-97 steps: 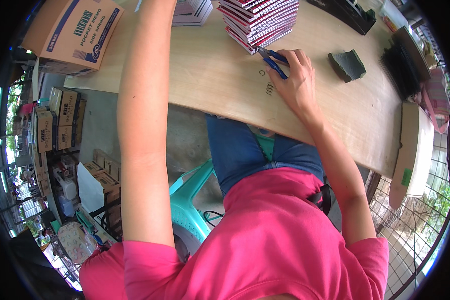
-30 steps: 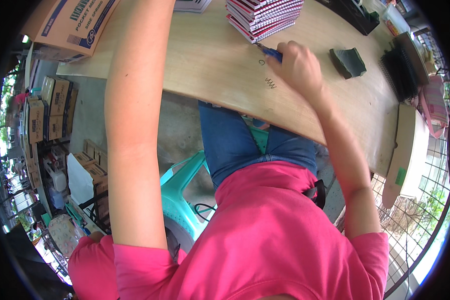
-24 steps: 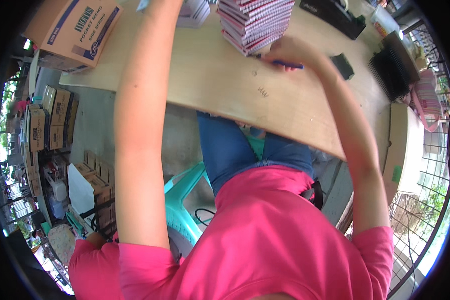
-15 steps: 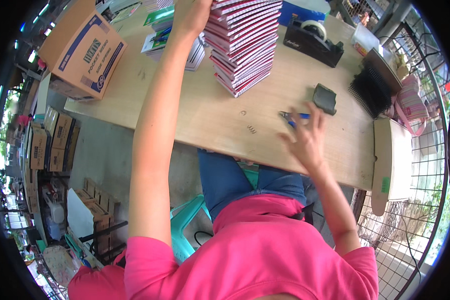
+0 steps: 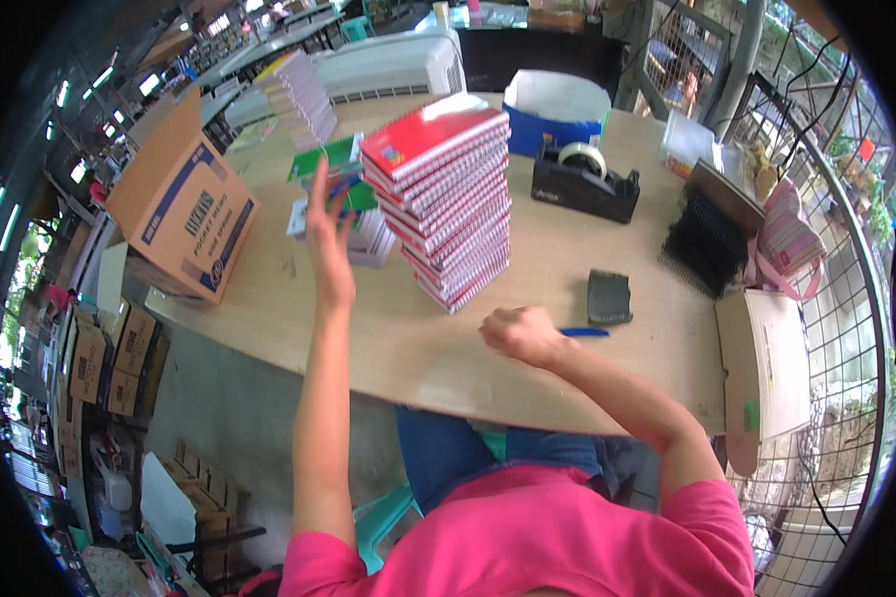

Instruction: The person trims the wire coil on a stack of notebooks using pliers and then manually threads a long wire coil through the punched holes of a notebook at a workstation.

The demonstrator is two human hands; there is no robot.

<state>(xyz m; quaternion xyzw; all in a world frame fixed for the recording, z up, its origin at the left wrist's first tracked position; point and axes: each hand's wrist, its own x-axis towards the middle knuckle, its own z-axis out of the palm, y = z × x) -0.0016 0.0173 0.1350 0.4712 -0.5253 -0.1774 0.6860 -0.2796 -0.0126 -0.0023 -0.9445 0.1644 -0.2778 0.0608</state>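
Note:
A tall, slightly twisted stack of red spiral notebooks (image 5: 455, 204) stands on the wooden table (image 5: 398, 348). Just left of it I hold up my left hand (image 5: 331, 249), fingers apart with nothing in them. It looks clear of the stack. In front of the notebooks, low over the tabletop, my right hand (image 5: 524, 335) is curled closed; whatever its fingers may hold is hidden. Right beside that wrist lies a blue-handled tool (image 5: 584, 331), mostly covered by the hand. A dark grey block (image 5: 609, 297) sits just beyond it.
An open cardboard box (image 5: 204, 224) stands at the left, with green-covered notebooks (image 5: 370, 234) behind my left hand. Farther back is another notebook stack (image 5: 304, 99). A black tape dispenser (image 5: 585, 184), a blue container (image 5: 558, 114), black spiral combs (image 5: 705, 244) and a long carton (image 5: 767, 363) occupy the right.
My left hand has come off the notebook stack, down to its left side. My right hand has moved left from the blue-handled tool and closed. The view has tipped up, showing the stack's top.

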